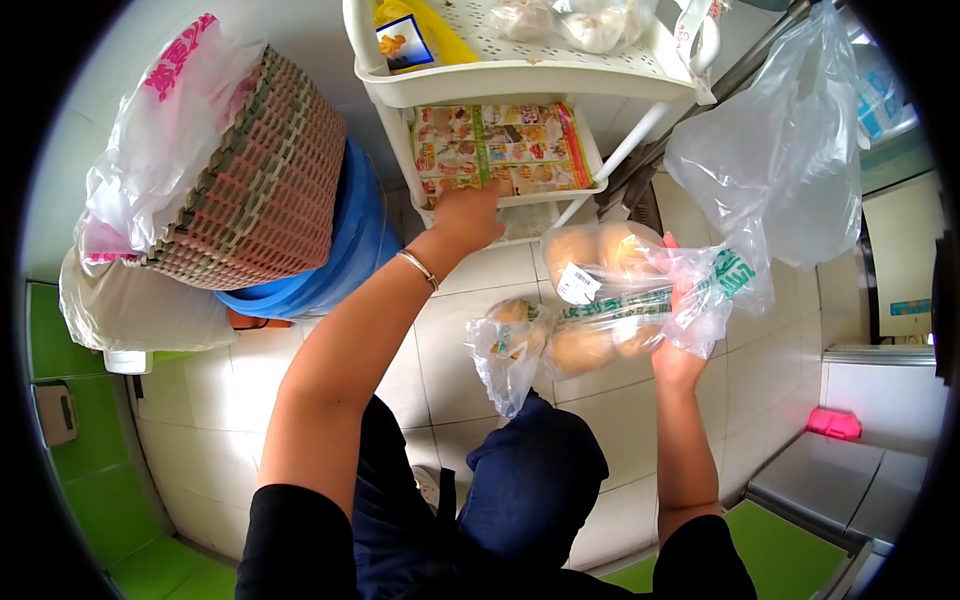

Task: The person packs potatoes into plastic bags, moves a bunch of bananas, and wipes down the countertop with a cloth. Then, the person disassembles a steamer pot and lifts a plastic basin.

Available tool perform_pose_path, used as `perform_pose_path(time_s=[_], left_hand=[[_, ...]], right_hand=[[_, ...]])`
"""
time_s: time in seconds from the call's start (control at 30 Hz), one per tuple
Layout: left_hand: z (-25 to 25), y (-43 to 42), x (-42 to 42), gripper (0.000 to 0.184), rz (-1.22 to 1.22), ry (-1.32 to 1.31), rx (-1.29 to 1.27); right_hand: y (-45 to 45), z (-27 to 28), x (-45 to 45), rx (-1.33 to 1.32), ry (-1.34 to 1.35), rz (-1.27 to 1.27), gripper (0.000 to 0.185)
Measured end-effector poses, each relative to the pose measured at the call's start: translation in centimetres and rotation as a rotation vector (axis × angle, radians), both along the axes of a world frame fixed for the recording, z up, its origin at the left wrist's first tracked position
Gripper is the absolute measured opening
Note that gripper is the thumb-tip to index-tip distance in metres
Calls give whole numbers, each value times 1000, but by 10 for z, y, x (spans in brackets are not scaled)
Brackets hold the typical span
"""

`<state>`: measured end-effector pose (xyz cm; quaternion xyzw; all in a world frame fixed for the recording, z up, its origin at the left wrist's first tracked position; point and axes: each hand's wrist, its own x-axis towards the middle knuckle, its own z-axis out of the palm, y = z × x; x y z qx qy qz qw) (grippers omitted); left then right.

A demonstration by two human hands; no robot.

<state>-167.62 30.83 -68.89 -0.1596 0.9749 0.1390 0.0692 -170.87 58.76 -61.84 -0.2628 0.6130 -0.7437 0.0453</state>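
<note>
My right hand (683, 310) grips the gathered neck of a clear plastic bag of potatoes (600, 300). Round, yellow-brown potatoes show through the film, along with green print and a white price label (578, 284). A smaller knotted clear bag (512, 345) with a brownish lump inside hangs against its left side. My left hand (467, 217), a metal bangle at its wrist, reaches to the front of the lower shelf, over a colourful printed sheet (500, 150). Its fingers look apart and hold nothing that I can see; some are hidden behind the back of the hand.
The white shelf cart (520, 88) carries bagged garlic-like bulbs (590, 28) and a yellow packet (440, 35) on top. At left, a woven basket (265, 180) rests in a blue tub (350, 220). A clear plastic bag (780, 150) hangs at right. Tiled floor (460, 330) lies below.
</note>
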Motion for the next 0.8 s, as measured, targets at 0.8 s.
perform_pose_path(time_s=[0.8], left_hand=[[2,-9,33,11,45,671,167]], right_hand=[[-27,14,5,-205,-142,-89,36]])
